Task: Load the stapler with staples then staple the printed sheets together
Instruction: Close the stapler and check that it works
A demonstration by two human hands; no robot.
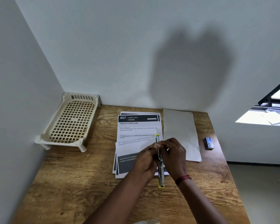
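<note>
I am holding the stapler [160, 167] opened flat over the printed sheets [137, 138], its long metal channel running away from me, with yellow ends showing at the far tip and the near tip. My left hand [145, 160] is closing on the stapler from the left, fingertips pinching at its middle. My right hand [174, 156] is gripping the same spot from the right; a red thread band is sitting on that wrist. Whether staples are lying in the channel, I cannot tell. The sheets are resting fanned on the wooden table [81, 175]. A blank sheet [179, 130] is lying just right of them, and a small blue staple box [209, 143] is standing farther right. A cream plastic rack [68, 122] is sitting in the left corner.
</note>
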